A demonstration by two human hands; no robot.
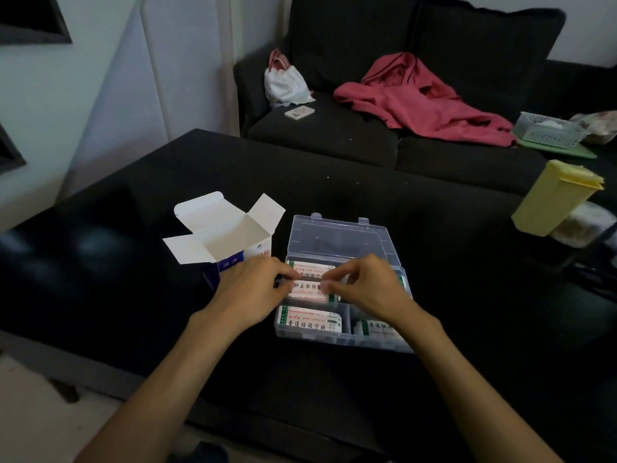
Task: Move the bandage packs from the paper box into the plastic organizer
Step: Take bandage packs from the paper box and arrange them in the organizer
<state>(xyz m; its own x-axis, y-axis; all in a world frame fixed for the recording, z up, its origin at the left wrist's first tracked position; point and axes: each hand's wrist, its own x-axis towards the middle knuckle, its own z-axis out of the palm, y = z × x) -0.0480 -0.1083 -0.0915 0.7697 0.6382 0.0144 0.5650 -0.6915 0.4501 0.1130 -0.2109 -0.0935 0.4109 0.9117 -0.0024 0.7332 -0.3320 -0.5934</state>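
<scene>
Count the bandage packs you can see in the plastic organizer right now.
5: back-left bandage pack; middle-left pack, pinched by both hands; front-left pack; front-right pack; right-edge sliver. The hands may hide more.

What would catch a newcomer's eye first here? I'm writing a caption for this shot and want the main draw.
Both hands, left hand and right hand, meet over the clear plastic organizer at table centre, pinching a bandage pack. Just left stands the open paper box, white flaps spread. Behind, a red garment lies on the dark sofa.
</scene>
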